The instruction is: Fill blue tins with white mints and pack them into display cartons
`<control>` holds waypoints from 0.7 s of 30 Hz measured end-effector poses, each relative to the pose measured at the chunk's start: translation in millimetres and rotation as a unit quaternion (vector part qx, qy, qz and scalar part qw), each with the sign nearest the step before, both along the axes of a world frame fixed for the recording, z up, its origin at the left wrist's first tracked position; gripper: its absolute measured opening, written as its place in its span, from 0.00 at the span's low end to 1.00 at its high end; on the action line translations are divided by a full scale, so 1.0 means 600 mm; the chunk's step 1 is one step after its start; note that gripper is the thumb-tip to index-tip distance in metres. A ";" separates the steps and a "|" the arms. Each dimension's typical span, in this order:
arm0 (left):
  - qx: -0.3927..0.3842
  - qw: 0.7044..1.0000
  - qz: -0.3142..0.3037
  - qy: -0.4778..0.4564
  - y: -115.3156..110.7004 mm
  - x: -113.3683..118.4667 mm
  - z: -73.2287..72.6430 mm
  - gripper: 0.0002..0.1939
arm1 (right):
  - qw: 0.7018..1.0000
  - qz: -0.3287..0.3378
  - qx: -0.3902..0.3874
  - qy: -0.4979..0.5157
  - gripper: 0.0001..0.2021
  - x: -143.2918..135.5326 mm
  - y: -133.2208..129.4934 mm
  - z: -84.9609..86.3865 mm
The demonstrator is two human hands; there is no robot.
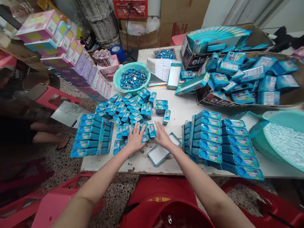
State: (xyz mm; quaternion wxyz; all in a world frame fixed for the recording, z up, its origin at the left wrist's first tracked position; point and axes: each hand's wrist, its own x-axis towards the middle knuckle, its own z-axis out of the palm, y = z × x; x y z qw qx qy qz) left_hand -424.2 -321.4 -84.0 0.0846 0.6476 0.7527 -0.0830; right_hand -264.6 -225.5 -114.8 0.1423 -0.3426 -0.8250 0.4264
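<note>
My left hand (pixel 136 139) lies with fingers spread over a cluster of small blue tins (pixel 130 109) standing close together on the white table. Just right of it, my right hand (pixel 162 136) reaches down with fingers apart, beside a single blue tin (pixel 152 130) at the cluster's edge; whether it touches the tin I cannot tell. Partly under my right forearm, a shallow blue-edged box tray (pixel 158 155) with a white inside rests on the table. Filled display boxes stand on both sides, a left stack (pixel 90 134) and a larger right group (pixel 210 136).
A turquoise basin (pixel 116 77) of shiny blue pieces stands behind the tins. Cartons of blue boxes (pixel 237 77) fill the back right. At far right is a basin of small white pieces (pixel 285 139). Pink and purple boxes (pixel 71 53) are stacked at left. A person's leg (pixel 45 136) shows at left.
</note>
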 end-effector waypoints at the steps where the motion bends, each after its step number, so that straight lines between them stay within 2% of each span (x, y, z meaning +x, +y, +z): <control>1: -0.003 1.000 0.008 0.001 0.002 0.003 0.002 0.47 | 0.998 -0.056 0.024 0.004 0.39 0.020 -0.017 -0.002; 3: -0.017 0.999 0.030 -0.003 0.014 0.007 0.006 0.48 | 0.979 -0.191 0.064 -0.015 0.32 0.059 -0.063 -0.008; 5: -0.036 0.999 0.038 -0.009 0.033 0.007 0.009 0.50 | 0.943 -0.317 0.062 -0.078 0.30 0.088 -0.115 -0.019; 6: -0.042 0.998 0.039 -0.011 0.043 0.008 0.010 0.51 | 0.924 -0.363 0.045 -0.110 0.32 0.097 -0.137 -0.027; 8: -0.042 0.998 0.039 -0.007 0.058 0.013 0.011 0.50 | 0.897 -0.414 -0.010 -0.157 0.37 0.107 -0.166 -0.044; 10: -0.030 0.998 0.047 0.001 0.063 0.021 0.018 0.48 | 0.889 -0.411 -0.081 -0.186 0.35 0.113 -0.171 -0.056; 12: 0.000 0.998 0.066 0.006 0.056 0.027 0.037 0.46 | 0.893 -0.381 -0.132 -0.200 0.30 0.123 -0.158 -0.059; 14: 0.049 0.994 0.095 0.003 0.040 0.027 0.073 0.44 | 0.900 -0.359 -0.142 -0.203 0.23 0.138 -0.141 -0.055; 17: 0.125 0.981 0.138 -0.049 0.010 0.018 0.149 0.47 | 0.914 -0.341 -0.125 -0.183 0.16 0.159 -0.127 -0.045; 19: 0.140 0.973 0.124 -0.133 -0.005 0.020 0.192 0.50 | 0.923 -0.326 -0.116 -0.171 0.16 0.169 -0.133 -0.040; 21: 0.109 0.963 0.077 -0.235 -0.005 0.039 0.208 0.50 | 0.933 -0.306 -0.091 -0.165 0.19 0.178 -0.146 -0.037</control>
